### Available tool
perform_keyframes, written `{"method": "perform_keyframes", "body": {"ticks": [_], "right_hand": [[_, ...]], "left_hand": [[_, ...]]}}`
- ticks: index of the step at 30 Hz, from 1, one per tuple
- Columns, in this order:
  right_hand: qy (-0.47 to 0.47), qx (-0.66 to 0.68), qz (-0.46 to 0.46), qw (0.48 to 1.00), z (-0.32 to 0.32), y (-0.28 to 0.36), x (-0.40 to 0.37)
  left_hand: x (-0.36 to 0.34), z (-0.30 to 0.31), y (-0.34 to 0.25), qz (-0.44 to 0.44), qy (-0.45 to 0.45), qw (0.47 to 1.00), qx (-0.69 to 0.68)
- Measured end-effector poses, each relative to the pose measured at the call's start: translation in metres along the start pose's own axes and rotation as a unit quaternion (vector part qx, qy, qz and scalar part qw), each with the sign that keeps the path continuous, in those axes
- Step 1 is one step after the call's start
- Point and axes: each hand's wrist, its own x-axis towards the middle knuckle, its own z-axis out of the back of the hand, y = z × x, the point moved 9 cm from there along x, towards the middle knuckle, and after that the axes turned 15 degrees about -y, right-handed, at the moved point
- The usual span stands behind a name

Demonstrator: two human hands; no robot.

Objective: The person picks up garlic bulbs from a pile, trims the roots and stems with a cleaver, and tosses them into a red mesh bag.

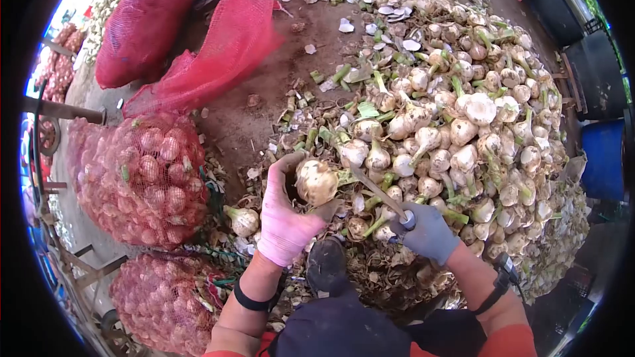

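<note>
My left hand, in a pinkish-white glove, is curled round a large whitish bulb with brown patches. A short green stem on the bulb points right. My right hand, in a grey-blue glove, grips the handle of a knife. Its blade slants up and left, with the tip close to the stem; whether they touch is unclear. Behind and to the right of both hands spreads a large heap of similar bulbs, many with green stalks. A single bulb lies left of my left hand.
Red net sacks full of bulbs stand at the left. An empty red net and a large red sack lie behind them. Dark tubs and a blue container line the right. My shoe is amid peelings.
</note>
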Motion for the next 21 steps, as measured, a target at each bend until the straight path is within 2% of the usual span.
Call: {"method": "perform_keyframes", "body": {"ticks": [1, 2, 4, 5, 6, 7, 8, 9, 10, 12, 13, 14, 17, 20, 21], "right_hand": [[0.010, -0.040, 0.003, 0.999, -0.002, -0.004, -0.002], [0.010, -0.040, 0.003, 0.999, -0.001, -0.002, -0.001], [0.022, 0.006, -0.033, 0.999, 0.005, 0.001, 0.000], [0.023, 0.005, -0.034, 0.999, 0.009, 0.007, 0.000], [-0.012, 0.006, 0.010, 1.000, 0.020, 0.024, 0.002], [-0.049, 0.007, 0.053, 0.997, 0.031, 0.042, 0.002], [-0.050, 0.005, 0.050, 0.997, 0.035, 0.053, 0.002], [-0.052, -0.001, 0.107, 0.993, 0.039, 0.074, 0.000], [-0.053, -0.007, 0.163, 0.985, 0.042, 0.091, -0.003], [-0.042, -0.019, 0.193, 0.980, 0.043, 0.099, -0.006], [-0.021, -0.040, 0.216, 0.975, 0.038, 0.102, -0.008], [0.001, -0.061, 0.238, 0.969, 0.033, 0.105, -0.011], [-0.015, -0.053, 0.262, 0.964, 0.026, 0.102, -0.014], [0.014, -0.067, 0.248, 0.966, 0.019, 0.098, -0.017], [0.014, -0.067, 0.247, 0.967, 0.017, 0.095, -0.017]], "left_hand": [[0.001, -0.001, 0.009, 0.060, 0.007, 0.997, -0.052], [0.001, -0.001, 0.006, 0.060, 0.008, 0.997, -0.052], [-0.006, -0.011, 0.011, 0.191, 0.035, 0.970, -0.149], [-0.006, -0.015, 0.010, 0.168, 0.055, 0.973, -0.148], [-0.007, -0.017, 0.015, 0.169, 0.056, 0.973, -0.149], [-0.006, -0.021, 0.009, 0.095, 0.084, 0.987, -0.096], [-0.009, -0.027, 0.002, 0.019, 0.111, 0.993, -0.043], [-0.011, -0.030, 0.000, 0.020, 0.114, 0.992, -0.045], [-0.015, -0.035, 0.002, 0.069, 0.133, 0.986, -0.075], [-0.025, -0.045, 0.007, 0.165, 0.168, 0.963, -0.132], [-0.023, -0.046, -0.005, 0.039, 0.194, 0.975, -0.101], [-0.024, -0.047, -0.002, 0.041, 0.195, 0.975, -0.101], [-0.028, -0.047, -0.003, -0.027, 0.194, 0.980, -0.032], [-0.033, -0.047, -0.007, -0.016, 0.194, 0.981, 0.026], [-0.038, -0.051, 0.010, 0.092, 0.192, 0.976, -0.055]]}}
